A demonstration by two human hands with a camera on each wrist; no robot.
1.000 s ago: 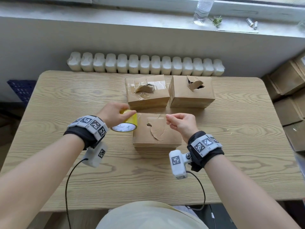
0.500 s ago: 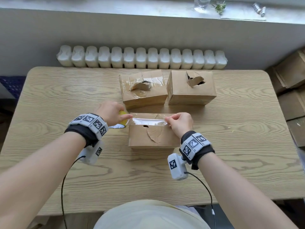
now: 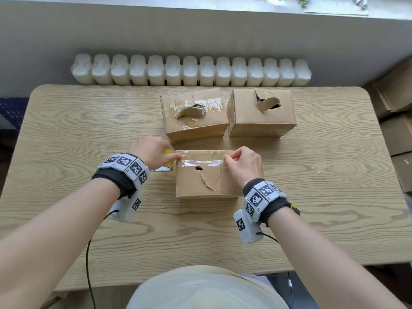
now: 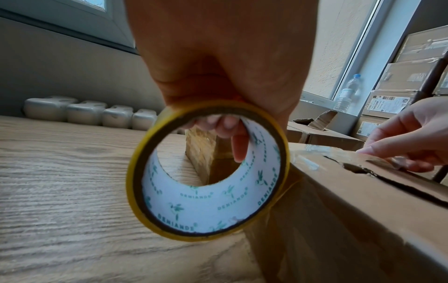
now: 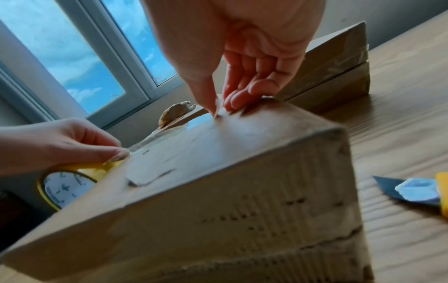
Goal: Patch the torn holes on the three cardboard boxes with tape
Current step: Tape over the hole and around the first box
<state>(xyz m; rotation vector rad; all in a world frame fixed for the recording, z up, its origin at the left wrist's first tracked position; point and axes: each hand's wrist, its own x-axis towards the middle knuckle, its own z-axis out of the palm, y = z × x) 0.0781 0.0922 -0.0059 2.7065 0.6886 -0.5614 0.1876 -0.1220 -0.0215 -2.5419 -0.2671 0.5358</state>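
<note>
— Where is the tape found?
— A clear strip of tape [image 3: 201, 162] is stretched across the far part of the top of the nearest cardboard box [image 3: 206, 186], just beyond a small hole and a torn flap [image 3: 211, 178] that lies flat there. The strip is drawn from a yellow tape roll [image 4: 208, 170] held at the box's left edge.

— How are the hands placed?
— The tape roll is gripped by the left hand [image 3: 152, 151], fingers curled through the core, as is seen in the left wrist view. The free end of the strip is pinched between thumb and fingertips of the right hand [image 3: 244, 166] above the right part of the box top. The hands are kept apart, at opposite ends of the strip.

— And the other boxes?
— Two are set side by side farther back on the wooden table [image 3: 89, 121]. The left rear box [image 3: 194, 117] is seen with shiny tape around a raised, crumpled flap. On the right rear box [image 3: 260, 112] an open hole with an upturned flap is shown.

— Anything else?
— A white radiator [image 3: 191, 71] is seen behind the table, stacked cartons [image 3: 396, 108] at the right, and a blue and yellow object [image 5: 417, 193], too blurred to be named, beside the nearest box in the right wrist view.
</note>
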